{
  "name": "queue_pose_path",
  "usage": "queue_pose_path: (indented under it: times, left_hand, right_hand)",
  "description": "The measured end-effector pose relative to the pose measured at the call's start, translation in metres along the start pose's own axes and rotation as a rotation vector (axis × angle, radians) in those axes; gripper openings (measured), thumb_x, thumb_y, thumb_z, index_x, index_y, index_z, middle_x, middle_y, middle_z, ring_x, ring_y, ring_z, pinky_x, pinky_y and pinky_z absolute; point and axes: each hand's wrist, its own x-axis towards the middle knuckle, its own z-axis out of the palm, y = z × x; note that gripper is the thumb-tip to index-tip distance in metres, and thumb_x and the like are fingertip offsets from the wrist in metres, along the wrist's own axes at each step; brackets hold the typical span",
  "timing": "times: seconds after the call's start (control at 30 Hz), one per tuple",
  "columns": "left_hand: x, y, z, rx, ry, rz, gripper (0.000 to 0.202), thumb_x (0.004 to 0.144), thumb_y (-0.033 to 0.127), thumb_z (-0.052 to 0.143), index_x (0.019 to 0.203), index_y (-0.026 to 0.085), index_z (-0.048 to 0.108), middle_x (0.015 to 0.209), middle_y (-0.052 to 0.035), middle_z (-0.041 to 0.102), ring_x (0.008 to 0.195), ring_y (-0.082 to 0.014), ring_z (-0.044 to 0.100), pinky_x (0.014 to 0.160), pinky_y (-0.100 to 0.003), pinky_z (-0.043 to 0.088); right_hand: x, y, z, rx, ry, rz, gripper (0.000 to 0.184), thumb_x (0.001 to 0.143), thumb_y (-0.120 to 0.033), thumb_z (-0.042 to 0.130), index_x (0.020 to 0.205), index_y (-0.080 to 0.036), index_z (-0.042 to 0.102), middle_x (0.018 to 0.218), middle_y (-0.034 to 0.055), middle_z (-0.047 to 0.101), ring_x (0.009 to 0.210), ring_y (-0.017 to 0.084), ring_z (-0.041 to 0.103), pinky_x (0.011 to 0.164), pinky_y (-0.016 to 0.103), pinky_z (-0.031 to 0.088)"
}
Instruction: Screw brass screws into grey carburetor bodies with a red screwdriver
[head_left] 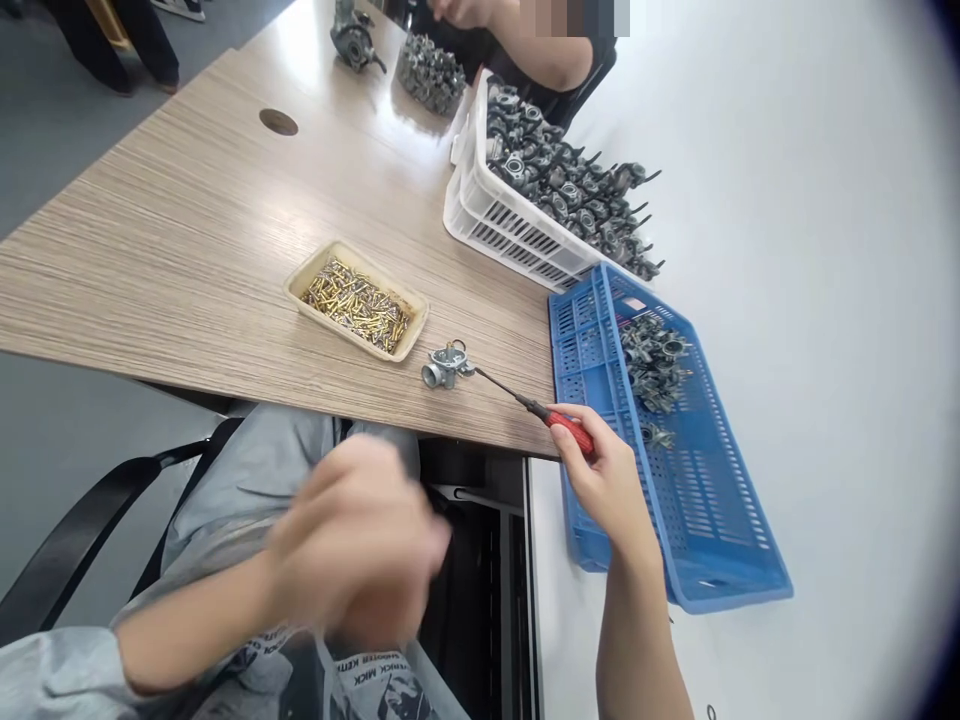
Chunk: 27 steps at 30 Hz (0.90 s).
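My right hand [604, 480] grips a red-handled screwdriver [559, 424] whose thin shaft points toward a small metal carburetor part [445, 364] lying on the wooden table [187, 230] near its front edge. The tip reaches close to that part. My left hand [358, 540] is low over my lap, below the table edge, smeared by motion; its fingers look curled, and whether anything is in them is unclear. A beige tray of brass screws [357, 300] sits just left of the metal part.
A blue crate [675, 470] with a few metal parts stands at my right. Behind it a white crate [510, 225] is heaped with similar parts. Another person sits at the far end by a pile of parts [429, 72]. A cable hole [278, 122] marks the table.
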Motion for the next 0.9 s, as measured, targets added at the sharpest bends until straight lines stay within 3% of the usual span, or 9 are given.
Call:
queue_pose_path:
  times: [0.07, 0.17, 0.27, 0.4, 0.63, 0.77, 0.9]
  left_hand:
    - [0.017, -0.028, 0.043, 0.078, -0.008, 0.013, 0.044, 0.091, 0.020, 0.054, 0.133, 0.030, 0.051, 0.108, -0.0066, 0.069, 0.104, -0.0230, 0.066, 0.094, -0.044, 0.058]
    - [0.028, -0.073, 0.100, 0.212, -0.175, -0.052, 0.050, 0.093, 0.018, 0.050, 0.142, 0.015, 0.044, 0.143, -0.0192, 0.051, 0.137, -0.0309, 0.046, 0.114, -0.051, 0.042]
    - [0.027, -0.102, 0.126, 0.271, -0.249, -0.099, 0.057, 0.092, 0.018, 0.053, 0.147, 0.013, 0.039, 0.152, -0.0208, 0.041, 0.147, -0.0349, 0.033, 0.119, -0.053, 0.034]
    - [0.029, -0.115, 0.131, 0.287, -0.247, -0.144, 0.052, 0.094, 0.019, 0.054, 0.145, 0.016, 0.044, 0.154, -0.0185, 0.039, 0.148, -0.0350, 0.030, 0.120, -0.054, 0.033]
    - [0.036, -0.128, 0.131, 0.178, -0.294, -0.123, 0.044, 0.097, 0.018, 0.050, 0.141, 0.018, 0.050, 0.155, -0.0172, 0.037, 0.144, -0.0299, 0.039, 0.118, -0.049, 0.039]
    - [0.034, -0.130, 0.130, 0.166, -0.289, -0.118, 0.043, 0.097, 0.018, 0.051, 0.141, 0.017, 0.051, 0.155, -0.0173, 0.039, 0.144, -0.0299, 0.040, 0.119, -0.049, 0.039]
    - [0.033, -0.129, 0.130, 0.177, -0.289, -0.114, 0.043, 0.097, 0.017, 0.051, 0.140, 0.017, 0.051, 0.155, -0.0173, 0.038, 0.144, -0.0297, 0.039, 0.119, -0.048, 0.039]
  right_hand:
    - [0.000, 0.000, 0.000, 0.008, -0.012, -0.005, 0.026, 0.100, -0.041, 0.051, 0.114, -0.024, 0.065, 0.110, 0.0057, 0.071, 0.099, 0.023, 0.066, 0.084, 0.031, 0.047]
    - [0.001, -0.001, 0.001, 0.008, -0.021, -0.005, 0.026, 0.100, -0.041, 0.052, 0.114, -0.024, 0.065, 0.109, 0.0052, 0.071, 0.096, 0.022, 0.066, 0.082, 0.030, 0.047]
    - [0.001, -0.001, 0.001, 0.007, -0.033, -0.012, 0.027, 0.100, -0.041, 0.052, 0.115, -0.024, 0.065, 0.107, 0.0052, 0.071, 0.095, 0.022, 0.066, 0.082, 0.030, 0.048]
    - [0.002, 0.000, 0.002, -0.010, -0.049, -0.019, 0.026, 0.101, -0.041, 0.051, 0.115, -0.023, 0.065, 0.106, 0.0047, 0.071, 0.092, 0.021, 0.066, 0.082, 0.030, 0.049]
    - [0.001, 0.001, 0.004, -0.039, -0.041, -0.069, 0.024, 0.101, -0.036, 0.051, 0.118, -0.024, 0.063, 0.112, 0.0050, 0.070, 0.099, 0.021, 0.066, 0.088, 0.031, 0.049]
    - [-0.005, -0.004, 0.006, -0.090, -0.033, -0.154, 0.025, 0.102, -0.032, 0.050, 0.125, -0.024, 0.060, 0.115, 0.0061, 0.067, 0.106, 0.022, 0.063, 0.092, 0.032, 0.048]
    - [-0.012, -0.012, 0.011, -0.173, -0.037, -0.195, 0.030, 0.104, -0.030, 0.046, 0.131, -0.024, 0.056, 0.109, 0.0074, 0.065, 0.101, 0.022, 0.063, 0.090, 0.034, 0.049]
